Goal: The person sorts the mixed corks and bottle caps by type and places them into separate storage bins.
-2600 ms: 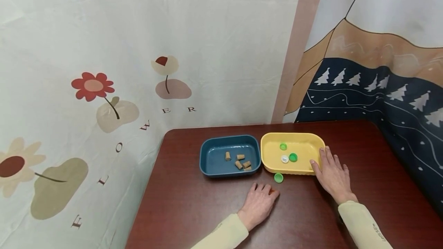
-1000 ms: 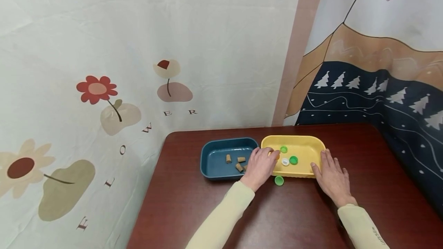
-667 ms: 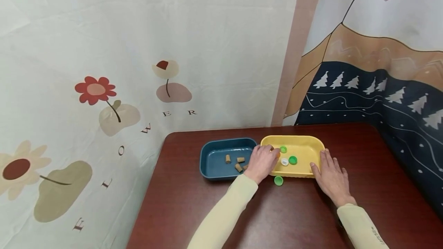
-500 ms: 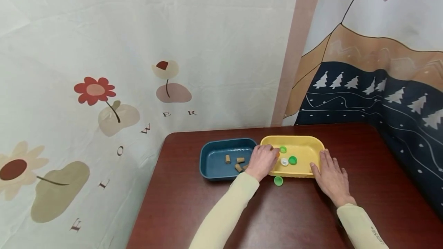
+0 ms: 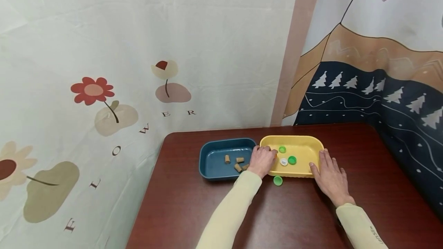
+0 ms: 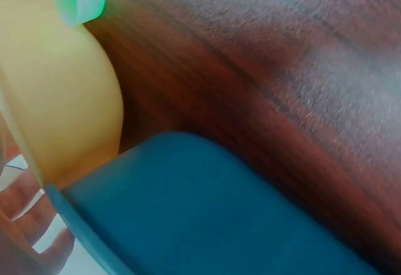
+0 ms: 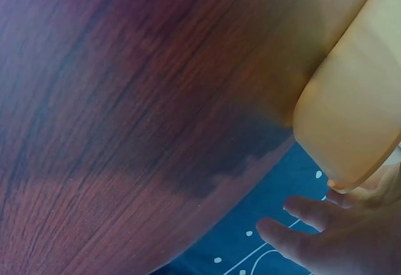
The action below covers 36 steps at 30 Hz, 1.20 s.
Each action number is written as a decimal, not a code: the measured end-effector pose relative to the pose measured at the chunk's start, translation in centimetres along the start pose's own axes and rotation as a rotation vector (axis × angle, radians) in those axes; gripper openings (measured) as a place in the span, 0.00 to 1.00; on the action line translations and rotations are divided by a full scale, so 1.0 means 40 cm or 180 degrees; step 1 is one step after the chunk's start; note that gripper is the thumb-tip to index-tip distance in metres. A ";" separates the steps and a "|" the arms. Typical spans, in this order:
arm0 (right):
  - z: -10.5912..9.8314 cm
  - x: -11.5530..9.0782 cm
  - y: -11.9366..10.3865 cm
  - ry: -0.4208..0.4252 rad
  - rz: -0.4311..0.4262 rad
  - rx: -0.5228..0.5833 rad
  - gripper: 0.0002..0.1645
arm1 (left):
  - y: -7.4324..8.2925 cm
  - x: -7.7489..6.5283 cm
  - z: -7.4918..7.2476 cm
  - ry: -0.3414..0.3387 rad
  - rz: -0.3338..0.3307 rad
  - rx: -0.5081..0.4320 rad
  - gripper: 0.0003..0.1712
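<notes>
My left hand (image 5: 262, 160) is over the left end of the yellow tray (image 5: 306, 169), where the two trays meet. Its curled fingers pinch an orange bottle cap (image 5: 275, 156), of which only a sliver shows. In the left wrist view, fingers (image 6: 37, 222) appear beyond the tray rims. Inside the yellow tray lie a light green cap (image 5: 282, 149), a darker green cap (image 5: 292, 160) and a white cap (image 5: 283, 161). My right hand (image 5: 333, 178) rests with extended fingers against the tray's right end.
A blue tray (image 5: 207, 174) with several corks (image 5: 227, 159) stands left of the yellow one, nearly touching it. Another green cap (image 5: 278, 181) lies on the brown table (image 5: 294, 214), just before the yellow tray. A printed cloth (image 5: 225, 49) hangs behind.
Since the earliest frame, my left hand has carried the orange cap from the table up to the yellow tray's left end. It has barely moved over the last second. My right hand stays put.
</notes>
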State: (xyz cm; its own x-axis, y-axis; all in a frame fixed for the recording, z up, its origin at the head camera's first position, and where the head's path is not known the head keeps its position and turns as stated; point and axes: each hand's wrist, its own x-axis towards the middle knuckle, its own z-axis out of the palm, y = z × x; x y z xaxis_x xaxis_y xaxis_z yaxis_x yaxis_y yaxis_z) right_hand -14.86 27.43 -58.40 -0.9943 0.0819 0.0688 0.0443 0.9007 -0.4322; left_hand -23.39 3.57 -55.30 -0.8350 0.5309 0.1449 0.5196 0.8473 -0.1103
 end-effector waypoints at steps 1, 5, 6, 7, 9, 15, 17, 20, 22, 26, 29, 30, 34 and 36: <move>0.000 0.000 0.000 -0.0001 0.0003 0.0000 0.49 | 0.000 0.000 0.004 0.0009 -0.0002 -0.0005 0.12; -0.001 -0.001 -0.003 -0.0007 0.0013 -0.0010 0.48 | 0.001 -0.001 0.012 0.0011 0.0004 -0.0072 0.17; 0.000 -0.001 -0.002 -0.0009 0.0013 -0.0010 0.48 | 0.002 0.000 0.013 0.0005 -0.0001 -0.0087 0.19; 0.000 -0.001 -0.003 -0.0014 0.0012 -0.0011 0.48 | 0.002 -0.001 0.013 -0.0002 -0.0012 -0.0115 0.21; 0.000 -0.001 -0.004 -0.0019 0.0003 -0.0018 0.48 | 0.002 -0.003 0.013 -0.0057 -0.0064 -0.0196 0.25; -0.001 0.001 -0.003 0.0004 -0.0008 -0.0024 0.48 | 0.004 -0.015 0.012 -0.0046 -0.0165 -0.0397 0.30; -0.002 0.000 -0.004 0.0009 -0.0010 -0.0023 0.48 | 0.007 -0.022 0.010 0.0016 -0.0131 -0.0469 0.30; -0.004 -0.001 -0.005 0.0005 -0.0018 -0.0024 0.47 | 0.011 -0.036 0.006 0.0125 -0.0036 -0.0524 0.30; -0.005 -0.002 -0.005 -0.0006 -0.0021 -0.0023 0.47 | 0.015 -0.048 0.002 0.0198 0.0029 -0.0532 0.31; -0.004 -0.002 -0.005 -0.0032 -0.0017 -0.0030 0.48 | 0.020 -0.080 -0.002 0.0321 0.0142 -0.0493 0.34; -0.003 0.000 -0.004 -0.0050 -0.0002 -0.0023 0.48 | 0.024 -0.106 -0.002 0.0429 0.0222 -0.0499 0.34; -0.003 0.000 -0.004 -0.0057 0.0000 -0.0018 0.48 | 0.025 -0.114 -0.002 0.0466 0.0247 -0.0497 0.34; -0.003 0.001 -0.003 -0.0050 0.0005 0.0002 0.48 | 0.032 -0.144 -0.003 0.0609 0.0351 -0.0525 0.33; -0.003 0.000 -0.004 -0.0053 0.0009 0.0008 0.48 | 0.035 -0.157 -0.004 0.0627 0.0398 -0.0497 0.33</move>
State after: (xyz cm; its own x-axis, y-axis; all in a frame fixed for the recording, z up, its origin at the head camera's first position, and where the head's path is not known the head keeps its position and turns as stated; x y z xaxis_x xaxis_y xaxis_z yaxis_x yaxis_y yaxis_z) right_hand -14.85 27.34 -58.21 -0.9956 0.0774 0.0525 0.0470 0.8994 -0.4347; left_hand -17.39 1.41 -56.19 -0.7192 0.6116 0.3296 0.6508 0.7592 0.0113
